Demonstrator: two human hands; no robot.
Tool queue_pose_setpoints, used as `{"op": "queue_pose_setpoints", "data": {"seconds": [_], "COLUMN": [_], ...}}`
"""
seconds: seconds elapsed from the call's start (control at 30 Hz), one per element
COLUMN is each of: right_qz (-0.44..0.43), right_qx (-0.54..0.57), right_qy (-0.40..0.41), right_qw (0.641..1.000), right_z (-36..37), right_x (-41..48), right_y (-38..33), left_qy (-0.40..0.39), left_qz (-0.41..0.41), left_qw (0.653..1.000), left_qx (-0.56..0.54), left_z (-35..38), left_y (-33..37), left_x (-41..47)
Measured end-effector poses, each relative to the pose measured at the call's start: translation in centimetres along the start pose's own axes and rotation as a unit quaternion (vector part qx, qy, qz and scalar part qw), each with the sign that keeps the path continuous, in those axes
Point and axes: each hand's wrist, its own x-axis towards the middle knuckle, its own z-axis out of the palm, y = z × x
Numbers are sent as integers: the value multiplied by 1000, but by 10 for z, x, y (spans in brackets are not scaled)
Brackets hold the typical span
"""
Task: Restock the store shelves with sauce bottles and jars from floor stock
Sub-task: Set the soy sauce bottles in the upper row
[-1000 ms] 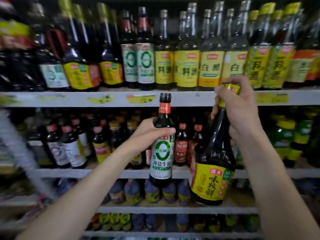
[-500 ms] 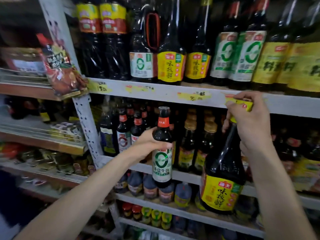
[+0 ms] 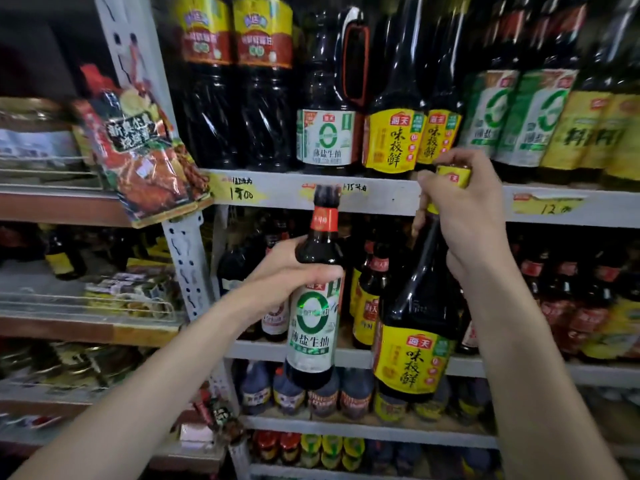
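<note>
Head | left hand [image 3: 287, 273] grips 薄盐生抽 bottle [image 3: 311, 336] | right hand [image 3: 465, 213] grips 味极鲜 bottle [image 3: 414, 358]

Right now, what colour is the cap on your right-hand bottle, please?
The cap is yellow; head view.

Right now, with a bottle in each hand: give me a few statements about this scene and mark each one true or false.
1. The left hand grips the green-and-white-label bottle around its shoulder. True.
2. The right hand holds the yellow-label bottle by its base. False: it grips the neck and the yellow cap.
3. Shelved bottles with the same yellow label stand on the upper shelf. True.
4. Both held bottles stand on the upper shelf. False: both are held in the air in front of the shelves.
</note>
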Motion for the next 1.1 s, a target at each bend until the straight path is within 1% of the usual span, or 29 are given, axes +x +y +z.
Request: {"op": "queue_pose_setpoints", "data": {"seconds": [0.13,0.23,0.47,0.57,0.67,0.77,0.87,0.97,1.1], "right_qz": [-17,-32,-34,-44,-75,-124,-159,-186,-222], "right_qx": [13,8,13,8,5,1,3,6,4], "right_qy": [3,2,-12,-4,-1,5,7,7,-8], "right_qw": [1000,999,999,999,997,992,987,983,975], "right_z": [2,1,-8,-14,-23,-32,-39,-42,-40], "right_x": [10,13,21,34,58,87,113,135,157], "right_y": [-28,-43,-64,-82,-110,-140,-161,-172,-174], "left_qy": [-27,-33,7,46,86,82,101,113,126], "left_qz": [32,40,81,110,138,154,165,166,188], "left_qw": [999,998,996,992,985,983,979,978,972], "left_qx": [24,21,28,31,51,53,59,64,67], "left_z": [6,14,25,26,24,23,25,33,44], "left_y": [46,66,82,98,119,140,151,158,164], "left_x": [2,6,24,37,52,67,81,92,101]}}
